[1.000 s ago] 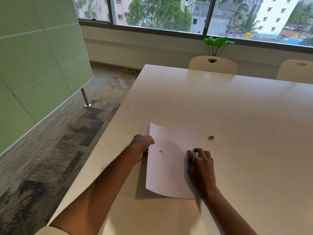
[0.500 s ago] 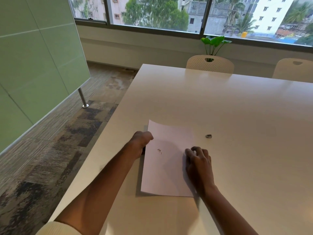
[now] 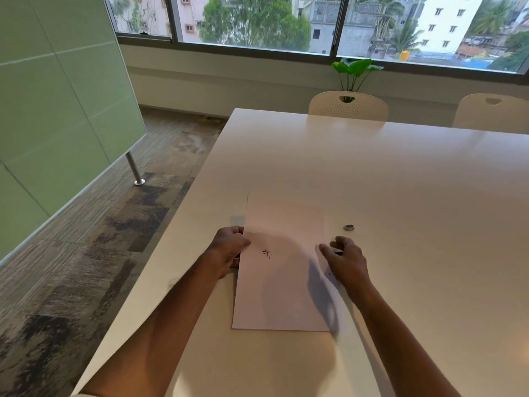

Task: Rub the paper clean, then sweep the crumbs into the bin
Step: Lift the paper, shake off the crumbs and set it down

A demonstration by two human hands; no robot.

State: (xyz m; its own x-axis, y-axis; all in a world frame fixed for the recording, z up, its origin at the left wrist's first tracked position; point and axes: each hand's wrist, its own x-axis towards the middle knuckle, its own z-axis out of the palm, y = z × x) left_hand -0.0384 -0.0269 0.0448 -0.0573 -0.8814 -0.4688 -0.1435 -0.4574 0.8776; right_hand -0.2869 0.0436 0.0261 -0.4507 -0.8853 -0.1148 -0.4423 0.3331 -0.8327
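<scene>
A white sheet of paper [image 3: 282, 285] lies on the white table [image 3: 400, 181] close to its left edge, with a small dark pencil mark [image 3: 266, 253] near its middle. My left hand [image 3: 230, 247] pinches the sheet's left edge, thumb on top. At the sheet's right edge my right hand [image 3: 345, 260] is raised a little, fingers curled and apart, holding nothing. A small grey eraser-like lump [image 3: 348, 227] rests on the table just beyond my right fingertips, apart from them. No bin is in view.
The table's left edge [image 3: 171, 239] drops to patterned carpet. A green partition [image 3: 57, 124] on a metal leg stands at the left. Two white chairs [image 3: 347, 106] and a potted plant [image 3: 355, 71] are at the far side under the window.
My right hand has lifted off the paper and shifted right, past the sheet's right edge and nearer the grey lump. The left hand keeps its hold on the left edge.
</scene>
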